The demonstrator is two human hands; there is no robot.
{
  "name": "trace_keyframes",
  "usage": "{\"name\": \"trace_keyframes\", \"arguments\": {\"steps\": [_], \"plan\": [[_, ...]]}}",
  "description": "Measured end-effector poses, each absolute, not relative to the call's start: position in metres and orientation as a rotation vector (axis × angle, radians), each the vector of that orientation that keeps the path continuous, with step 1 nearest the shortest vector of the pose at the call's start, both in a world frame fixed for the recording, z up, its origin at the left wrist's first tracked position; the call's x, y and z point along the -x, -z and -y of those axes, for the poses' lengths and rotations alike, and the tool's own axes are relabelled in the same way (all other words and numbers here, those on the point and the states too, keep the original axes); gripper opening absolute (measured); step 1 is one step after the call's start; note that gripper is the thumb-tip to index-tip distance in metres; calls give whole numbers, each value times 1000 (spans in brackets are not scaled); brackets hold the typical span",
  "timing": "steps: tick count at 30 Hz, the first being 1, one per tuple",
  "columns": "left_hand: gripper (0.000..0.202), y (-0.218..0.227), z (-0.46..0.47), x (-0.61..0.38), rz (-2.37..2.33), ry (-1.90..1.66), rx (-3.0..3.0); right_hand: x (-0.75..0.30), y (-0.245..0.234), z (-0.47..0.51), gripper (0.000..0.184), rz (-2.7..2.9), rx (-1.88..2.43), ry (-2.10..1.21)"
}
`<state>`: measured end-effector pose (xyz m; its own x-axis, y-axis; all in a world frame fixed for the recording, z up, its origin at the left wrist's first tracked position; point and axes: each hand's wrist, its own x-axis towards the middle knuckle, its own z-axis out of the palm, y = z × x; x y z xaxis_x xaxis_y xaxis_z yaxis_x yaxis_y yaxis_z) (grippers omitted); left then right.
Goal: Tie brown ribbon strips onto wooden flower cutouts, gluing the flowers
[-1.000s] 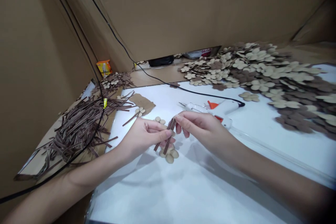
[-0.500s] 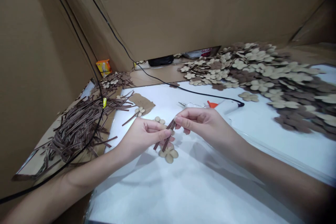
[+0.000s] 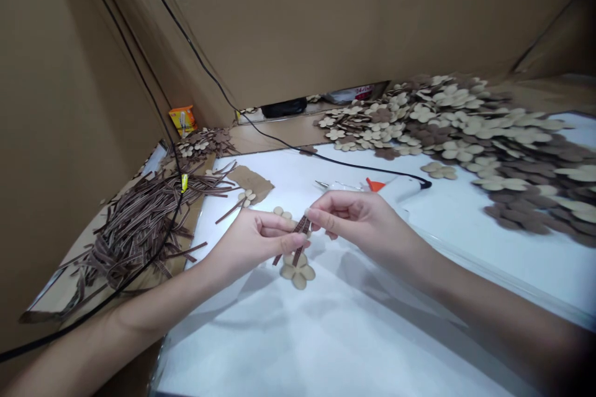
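Observation:
My left hand and my right hand meet over the white board. Between their fingertips is a brown checked ribbon, folded so that two tails hang down. My right thumb and forefinger pinch its upper end, while my left thumb and fingers close on it lower down. Just beneath lies a beige flower-shaped cutout, partly covered by the ribbon tail. A second beige cutout shows behind my left fingers, mostly hidden.
A heap of brown ribbon strips lies at left. Beige and brown flower cutouts pile up at back right. A white glue gun with an orange trigger and a black cord rests behind my right hand. Cardboard walls stand behind.
The ribbon's two tails have drawn closer together, the right one now hanging steeper over the flower cutout. Both hands have hardly shifted.

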<state>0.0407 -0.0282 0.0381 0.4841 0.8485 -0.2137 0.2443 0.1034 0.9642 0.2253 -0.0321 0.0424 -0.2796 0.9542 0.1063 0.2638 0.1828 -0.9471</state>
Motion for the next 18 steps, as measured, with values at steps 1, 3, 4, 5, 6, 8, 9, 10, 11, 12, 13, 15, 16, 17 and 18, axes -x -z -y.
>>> {"name": "trace_keyframes", "arguments": {"steps": [1, 3, 4, 5, 6, 8, 9, 10, 11, 12, 13, 15, 16, 17, 18], "plan": [[31, -37, 28, -41, -1028, -598, -1433, -225, -42, 33, 27, 1692, 1168, -1131], [31, -36, 29, -42, -1034, -640, -1419, -224, -42, 34, 28, 1704, 1171, -1129], [30, -35, 29, -43, -1029, -664, -1410, -224, -42, 35, 29, 1715, 1171, -1121], [29, -34, 29, -44, -1023, -686, -1401, -223, -41, 36, 29, 1728, 1171, -1106], [27, -34, 30, -44, -1024, -703, -1391, -223, -41, 37, 29, 1740, 1170, -1083], [24, -34, 30, -45, -1037, -728, -1372, -224, -39, 37, 29, 1753, 1181, -1040], [23, -35, 30, -45, -1046, -736, -1364, -224, -38, 37, 28, 1752, 1188, -1027], [21, -36, 31, -45, -1056, -743, -1357, -223, -37, 38, 28, 1748, 1195, -1023], [20, -37, 31, -45, -1064, -751, -1351, -223, -37, 38, 29, 1745, 1200, -1023], [20, -38, 31, -45, -1069, -757, -1348, -223, -37, 38, 29, 1745, 1201, -1026], [19, -38, 31, -45, -1074, -761, -1347, -222, -37, 38, 29, 1744, 1200, -1028], [20, -38, 31, -45, -1089, -762, -1343, -221, -38, 39, 28, 1734, 1204, -1026], [20, -37, 30, -45, -1094, -759, -1342, -220, -38, 39, 28, 1723, 1205, -1026], [22, -36, 30, -45, -1098, -752, -1344, -219, -38, 40, 27, 1712, 1204, -1026], [24, -34, 30, -44, -1097, -743, -1349, -219, -38, 40, 26, 1703, 1200, -1034]]}}
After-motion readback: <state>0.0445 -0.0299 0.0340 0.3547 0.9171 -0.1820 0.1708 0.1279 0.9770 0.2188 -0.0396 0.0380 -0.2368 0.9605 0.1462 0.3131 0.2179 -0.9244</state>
